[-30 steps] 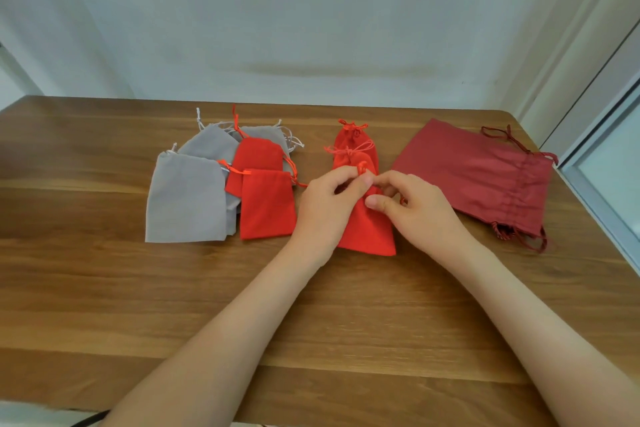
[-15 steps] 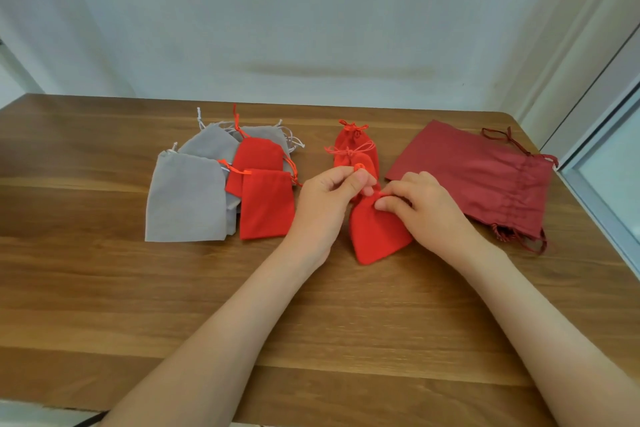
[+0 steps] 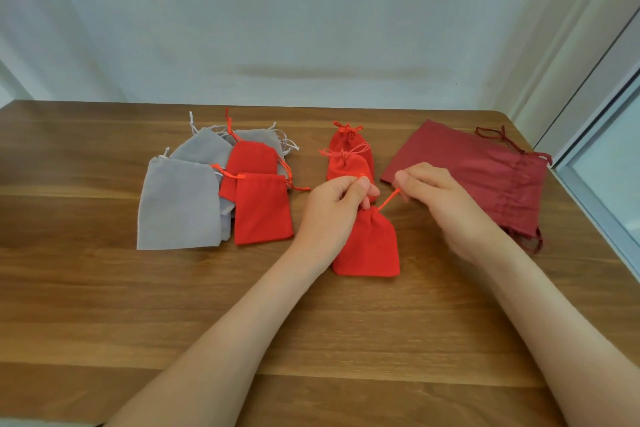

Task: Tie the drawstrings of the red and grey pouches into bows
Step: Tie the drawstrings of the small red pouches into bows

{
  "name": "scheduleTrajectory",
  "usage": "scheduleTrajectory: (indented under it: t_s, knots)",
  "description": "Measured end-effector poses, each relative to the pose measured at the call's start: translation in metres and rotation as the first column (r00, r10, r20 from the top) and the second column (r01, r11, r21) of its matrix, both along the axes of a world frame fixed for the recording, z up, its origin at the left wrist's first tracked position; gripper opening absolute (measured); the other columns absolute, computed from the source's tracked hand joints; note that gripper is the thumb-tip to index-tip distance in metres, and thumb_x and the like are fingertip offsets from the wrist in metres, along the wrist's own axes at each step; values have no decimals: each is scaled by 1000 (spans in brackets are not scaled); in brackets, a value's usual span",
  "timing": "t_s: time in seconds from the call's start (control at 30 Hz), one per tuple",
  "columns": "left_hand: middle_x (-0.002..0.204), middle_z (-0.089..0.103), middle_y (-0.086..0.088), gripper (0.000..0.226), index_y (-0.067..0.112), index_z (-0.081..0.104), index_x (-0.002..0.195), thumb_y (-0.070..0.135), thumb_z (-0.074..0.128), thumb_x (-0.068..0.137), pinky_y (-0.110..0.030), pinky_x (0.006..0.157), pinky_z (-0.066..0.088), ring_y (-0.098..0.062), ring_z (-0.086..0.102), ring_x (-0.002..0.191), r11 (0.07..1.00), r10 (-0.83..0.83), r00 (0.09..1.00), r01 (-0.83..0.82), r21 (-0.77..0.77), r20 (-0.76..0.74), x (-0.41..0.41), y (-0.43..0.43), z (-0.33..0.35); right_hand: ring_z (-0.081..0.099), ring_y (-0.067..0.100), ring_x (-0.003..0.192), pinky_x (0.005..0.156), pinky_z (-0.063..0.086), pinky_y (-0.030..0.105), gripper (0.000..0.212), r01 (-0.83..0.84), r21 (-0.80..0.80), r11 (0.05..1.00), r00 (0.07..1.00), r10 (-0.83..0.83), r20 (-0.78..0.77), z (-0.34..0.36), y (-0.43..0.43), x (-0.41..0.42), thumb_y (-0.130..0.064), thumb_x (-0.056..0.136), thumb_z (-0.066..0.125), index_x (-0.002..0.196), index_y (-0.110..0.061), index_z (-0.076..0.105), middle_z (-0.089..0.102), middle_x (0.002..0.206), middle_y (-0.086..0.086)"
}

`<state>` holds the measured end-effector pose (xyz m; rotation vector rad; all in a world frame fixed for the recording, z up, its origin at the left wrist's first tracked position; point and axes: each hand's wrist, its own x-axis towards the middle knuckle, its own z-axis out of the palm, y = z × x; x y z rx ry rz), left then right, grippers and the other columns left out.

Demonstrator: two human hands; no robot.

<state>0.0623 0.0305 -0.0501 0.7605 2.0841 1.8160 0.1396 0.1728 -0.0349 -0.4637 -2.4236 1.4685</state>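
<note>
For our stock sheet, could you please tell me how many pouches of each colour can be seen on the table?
Grey pouches: 3
Bright red pouches: 5, the nearest held by its drawstring
Dark red pouch: 1
Total: 9 visible. The grey ones overlap, so more could be hidden.

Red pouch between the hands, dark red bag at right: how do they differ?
The red pouch is small and bright; the dark red bag is far larger and duller. The left hand and right hand pinch the pouch's drawstrings; nobody holds the bag. Both are fabric drawstring bags.
</note>
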Motion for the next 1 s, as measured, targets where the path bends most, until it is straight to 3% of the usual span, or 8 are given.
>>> scheduleTrajectory:
  t_s: [0.1, 0.23, 0.3, 0.4, 0.5, 0.6, 0.87, 1.0]
  knots:
    - [59, 57, 15, 34, 13, 66, 68, 18, 48, 98, -25, 71, 39, 0, 51, 62, 1000, 4, 1000, -4, -1, 16, 0, 3, -2, 49, 8, 78, 79, 37, 22, 36, -106, -310, 945, 990, 71, -122, 4, -10, 1, -23, 97, 45, 63, -14, 50, 52, 73, -4]
    - [53, 54, 14, 39, 9, 57, 61, 16, 46, 98, -22, 56, 31, 1, 41, 49, 999, -31, 999, 30, 11, 43, 2, 3, -2, 52, 5, 74, 72, 41, 12, 24, -226, -379, 897, 966, 157, -205, 5, -15, 3, -15, 95, 44, 78, -7, 60, 55, 72, -4]
    - [54, 48, 8, 31, 0, 61, 76, 16, 47, 98, -18, 45, 26, -2, 34, 44, 997, -47, 993, 40, 64, 105, 2, 2, -1, 52, 9, 77, 76, 41, 17, 17, -264, -387, 884, 958, 194, -210, 3, -15, 4, -13, 93, 47, 89, -7, 63, 55, 75, 0]
    - [58, 52, 2, 11, 11, 56, 106, 14, 52, 97, -14, 41, 26, -3, 37, 44, 987, -48, 971, 10, 162, 236, 4, 2, 0, 52, 11, 80, 79, 41, 18, 18, -288, -263, 921, 949, 239, -204, 2, -17, 5, -3, 95, 46, 100, -7, 63, 56, 78, 3]
    - [57, 54, 5, 1, 11, 53, 97, 12, 51, 97, -17, 43, 29, -4, 40, 46, 984, -42, 952, -14, 178, 302, 3, 1, 1, 53, 11, 76, 77, 42, 18, 20, -251, -110, 962, 955, 227, -192, 1, -19, 4, 1, 94, 48, 102, -11, 61, 57, 77, 4]
    - [56, 53, 4, 13, 8, 58, 87, 8, 50, 97, -19, 43, 31, -5, 38, 43, 985, -28, 954, -25, 171, 299, 2, 1, -1, 54, 20, 80, 73, 41, 28, 20, -188, 102, 977, 966, 202, -161, -6, -21, 1, -8, 93, 51, 100, -25, 59, 61, 76, -4]
    - [59, 57, 8, 21, 14, 67, 80, 10, 53, 95, -21, 53, 41, -3, 45, 47, 996, 37, 990, -47, 70, 137, 0, 2, -7, 60, 6, 75, 71, 39, 9, 30, -95, 236, 967, 962, 150, -229, -12, -29, -3, 3, 89, 54, 104, -19, 39, 65, 76, -3]
    - [70, 60, 5, 21, 13, 66, 88, 11, 47, 97, -19, 59, 45, -3, 53, 57, 992, 4, 972, -35, -125, -236, 5, 1, -4, 59, -3, 84, 78, 37, 5, 36, -53, 261, 964, 969, 112, -218, -15, -28, -4, 5, 88, 53, 108, -23, 42, 65, 75, -5]
